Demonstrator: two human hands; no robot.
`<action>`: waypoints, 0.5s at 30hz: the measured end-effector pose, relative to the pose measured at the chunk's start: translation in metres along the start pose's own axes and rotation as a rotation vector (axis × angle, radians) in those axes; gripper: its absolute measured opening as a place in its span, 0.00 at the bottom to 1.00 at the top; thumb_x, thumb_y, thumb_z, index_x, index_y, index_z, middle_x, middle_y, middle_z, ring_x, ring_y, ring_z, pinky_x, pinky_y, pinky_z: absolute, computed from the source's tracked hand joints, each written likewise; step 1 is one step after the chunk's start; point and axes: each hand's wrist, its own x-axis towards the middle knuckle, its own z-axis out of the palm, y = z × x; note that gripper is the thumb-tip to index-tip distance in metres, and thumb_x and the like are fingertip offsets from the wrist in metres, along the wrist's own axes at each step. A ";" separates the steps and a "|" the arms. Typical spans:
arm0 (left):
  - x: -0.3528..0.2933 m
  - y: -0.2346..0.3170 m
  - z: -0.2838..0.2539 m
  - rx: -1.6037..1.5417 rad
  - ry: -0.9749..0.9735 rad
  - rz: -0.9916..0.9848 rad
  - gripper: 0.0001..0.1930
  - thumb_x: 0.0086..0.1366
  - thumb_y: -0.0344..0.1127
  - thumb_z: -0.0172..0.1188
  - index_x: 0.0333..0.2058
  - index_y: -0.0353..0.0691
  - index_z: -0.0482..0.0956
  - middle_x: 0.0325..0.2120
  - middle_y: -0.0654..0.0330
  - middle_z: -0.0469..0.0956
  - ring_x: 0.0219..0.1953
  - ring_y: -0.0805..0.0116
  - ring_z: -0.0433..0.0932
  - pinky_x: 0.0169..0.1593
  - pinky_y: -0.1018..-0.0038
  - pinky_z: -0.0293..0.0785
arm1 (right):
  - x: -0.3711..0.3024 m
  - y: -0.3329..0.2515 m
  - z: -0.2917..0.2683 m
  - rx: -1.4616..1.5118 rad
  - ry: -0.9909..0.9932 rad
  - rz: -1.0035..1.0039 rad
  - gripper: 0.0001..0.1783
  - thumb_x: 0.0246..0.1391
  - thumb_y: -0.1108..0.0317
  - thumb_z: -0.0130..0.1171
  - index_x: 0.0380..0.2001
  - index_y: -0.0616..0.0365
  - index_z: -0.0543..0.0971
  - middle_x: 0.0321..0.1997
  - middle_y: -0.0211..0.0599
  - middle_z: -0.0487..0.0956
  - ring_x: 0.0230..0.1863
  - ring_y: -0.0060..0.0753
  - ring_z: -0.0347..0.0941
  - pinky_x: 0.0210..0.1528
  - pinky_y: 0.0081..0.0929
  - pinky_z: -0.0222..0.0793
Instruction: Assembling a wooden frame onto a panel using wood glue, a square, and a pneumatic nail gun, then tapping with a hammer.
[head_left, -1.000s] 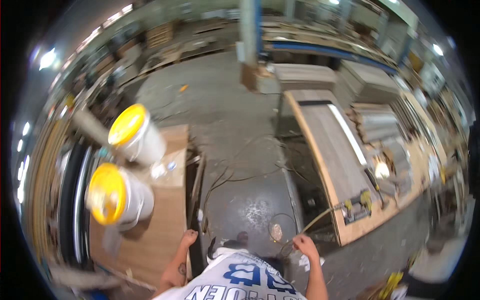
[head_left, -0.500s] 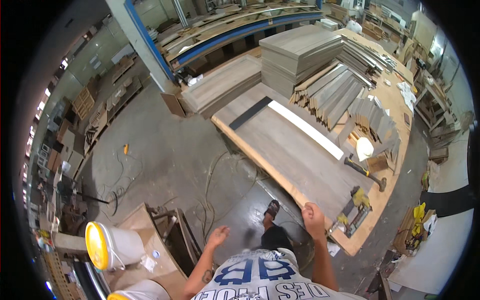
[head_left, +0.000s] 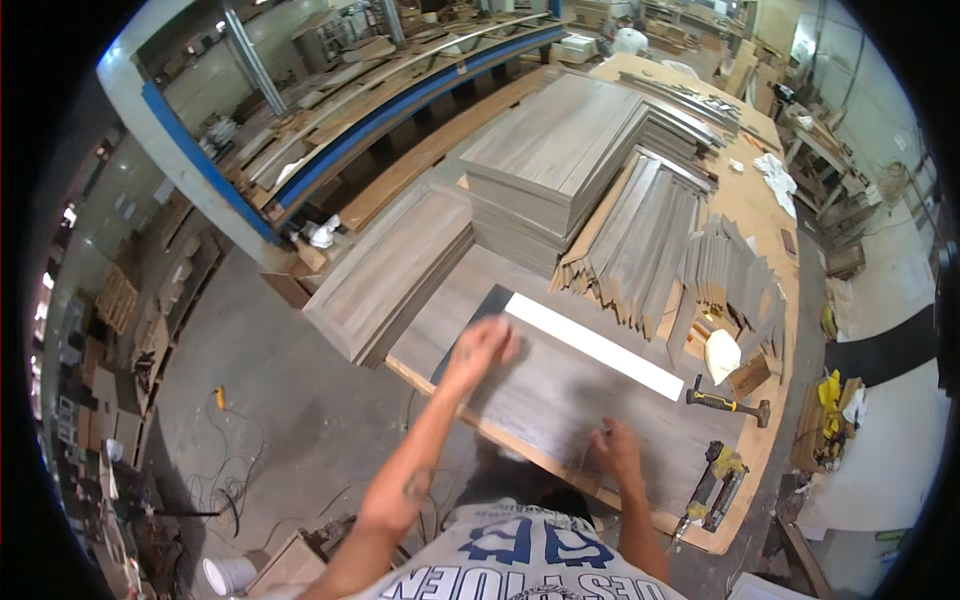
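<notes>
My left hand (head_left: pixel 482 350), its fingers loosely bent and slightly blurred, hangs over the left part of a grey wood-grain panel (head_left: pixel 560 415) on the workbench. Beneath and beside it lies a dark strip (head_left: pixel 492 302), partly covered by my hand and forearm. A long white strip (head_left: pixel 600 348) runs from that dark strip toward the right. Nearer to me, my right hand (head_left: pixel 618 452) is above the panel's front part, fingers loosely bent and apart, with nothing visible in them. A yellow-and-black nail gun (head_left: pixel 716 485) lies at the bench's right corner, below a hammer (head_left: pixel 730 403).
Behind the panel rises a stack of grey boards (head_left: pixel 560 150). Mitred grey mouldings (head_left: pixel 640 240) are piled beside it, and framed panels (head_left: pixel 395 265) lie at the left. Cables and an orange-yellow tool (head_left: pixel 219 398) lie on the floor. A blue-edged rack (head_left: pixel 400 105) stands behind.
I have moved closer to the bench. My left hand went from beside my body to over the dark strip. My right hand left the bench edge and loosened from a fist above the panel.
</notes>
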 end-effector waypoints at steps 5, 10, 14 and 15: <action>0.192 0.087 -0.008 -0.179 0.276 -0.065 0.31 0.62 0.59 0.61 0.46 0.32 0.72 0.38 0.48 0.80 0.38 0.59 0.81 0.42 0.66 0.79 | -0.040 -0.023 0.037 -0.098 -0.007 0.164 0.19 0.53 0.64 0.63 0.46 0.62 0.76 0.40 0.50 0.81 0.40 0.49 0.79 0.42 0.40 0.74; 0.275 0.076 -0.062 0.387 0.968 0.319 0.42 0.54 0.56 0.69 0.56 0.28 0.65 0.57 0.36 0.63 0.61 0.42 0.61 0.63 0.51 0.58 | -0.054 -0.085 0.056 0.087 0.137 0.450 0.18 0.53 0.64 0.63 0.44 0.65 0.78 0.36 0.52 0.80 0.38 0.49 0.79 0.42 0.38 0.73; 0.265 0.083 -0.068 0.423 0.740 0.317 0.41 0.55 0.52 0.69 0.60 0.34 0.64 0.60 0.40 0.62 0.64 0.40 0.59 0.63 0.48 0.58 | -0.050 -0.097 0.082 0.146 0.240 0.506 0.21 0.55 0.60 0.62 0.44 0.67 0.78 0.31 0.51 0.79 0.33 0.46 0.77 0.39 0.38 0.72; 0.262 0.086 -0.066 0.425 0.726 0.331 0.41 0.55 0.52 0.69 0.60 0.34 0.64 0.60 0.40 0.62 0.64 0.40 0.59 0.63 0.48 0.58 | -0.039 -0.102 0.087 0.161 0.232 0.511 0.21 0.56 0.59 0.61 0.44 0.67 0.78 0.30 0.51 0.79 0.31 0.45 0.76 0.38 0.38 0.72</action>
